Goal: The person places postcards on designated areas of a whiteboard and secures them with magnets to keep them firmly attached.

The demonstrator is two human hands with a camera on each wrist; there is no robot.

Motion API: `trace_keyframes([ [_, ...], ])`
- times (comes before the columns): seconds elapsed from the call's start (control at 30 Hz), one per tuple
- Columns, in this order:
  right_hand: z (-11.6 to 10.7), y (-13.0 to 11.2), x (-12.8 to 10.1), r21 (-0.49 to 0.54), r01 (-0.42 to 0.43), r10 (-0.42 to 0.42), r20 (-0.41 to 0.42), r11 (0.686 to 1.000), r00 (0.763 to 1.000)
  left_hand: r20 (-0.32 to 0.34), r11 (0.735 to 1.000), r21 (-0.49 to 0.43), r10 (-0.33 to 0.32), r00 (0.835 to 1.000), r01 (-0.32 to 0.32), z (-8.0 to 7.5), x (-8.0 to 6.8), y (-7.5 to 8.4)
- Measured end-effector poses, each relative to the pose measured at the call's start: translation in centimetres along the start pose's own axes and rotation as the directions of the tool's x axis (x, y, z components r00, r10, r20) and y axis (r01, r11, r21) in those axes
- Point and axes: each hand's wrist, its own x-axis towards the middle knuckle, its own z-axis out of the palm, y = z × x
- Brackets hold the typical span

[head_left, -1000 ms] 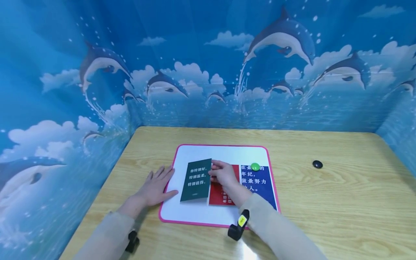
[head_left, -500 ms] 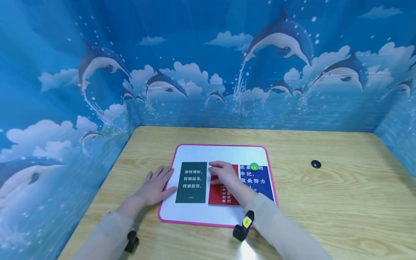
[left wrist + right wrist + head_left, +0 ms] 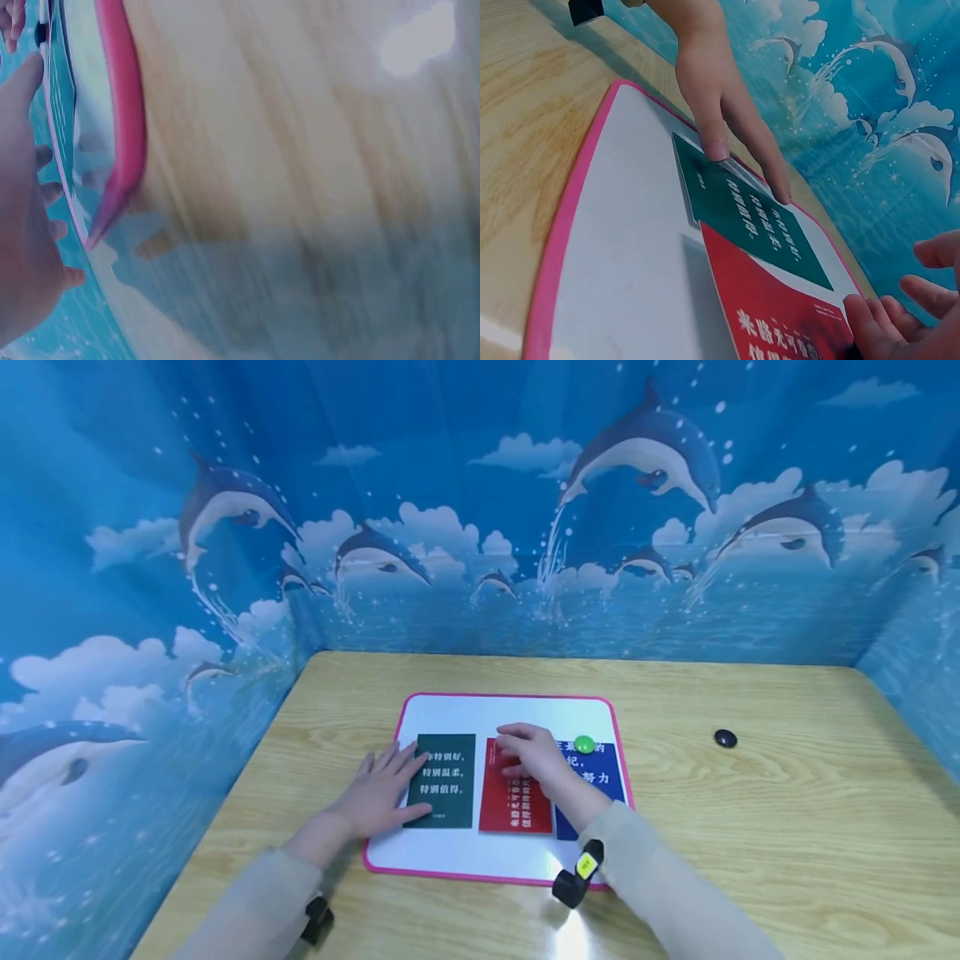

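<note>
My left hand is spread over the left side of a dark green card with white writing, its straight fingers and thumb overlapping it. The card lies on a white board with a pink rim. Above the red card in the middle hovers my right hand, fingers loosely bent, pinching nothing visible. A small dark thing shows by its fingertips in the right wrist view. To the right lies a blue card, partly behind the right forearm, with a green round magnet at its top edge.
A black round magnet sits on the wooden table, right of the board. A blue curtain printed with dolphins hangs behind and on both sides. Black wrist cameras are strapped at the sleeves.
The green card, tilted up in the right hand a second ago, now lies flat. The right hand let go and moved right over the red card; the left hand slid right onto the green card.
</note>
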Motion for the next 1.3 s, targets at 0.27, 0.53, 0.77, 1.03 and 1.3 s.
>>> trace_keyframes([
  [0.27, -1.7, 0.2, -0.1, -0.045, 0.009, -0.009, -0.011, 0.999, 1.0, 0.042, 1.0, -0.006, 0.03, 0.999, -0.03, 0.2, 0.3, 0.4],
  [0.53, -2.6, 0.1, -0.2, -0.252, 0.111, -0.119, -0.017, 0.961, 0.993, 0.034, 0.999, -0.031, 0.04, 0.999, -0.038, 0.2, 0.3, 0.0],
  [0.77, -3.0, 0.6, -0.3, -0.563, 0.286, -0.321, 0.039, 0.775, 0.946, 0.005, 0.999, -0.04, 0.007, 1.0, -0.007, 0.3, 0.2, -0.2],
  [1.03, -3.1, 0.9, -0.6, -0.713, 0.349, -0.42, 0.084, 0.609, 0.904, -0.007, 1.0, -0.026, 0.003, 1.0, -0.003, 0.7, 0.1, -0.2],
  [1.3, -4.3, 1.4, -0.7, -0.781, 0.334, -0.433, 0.09, 0.528, 0.897, -0.012, 1.0, 0.001, 0.015, 1.0, -0.015, 0.9, 0.0, -0.3],
])
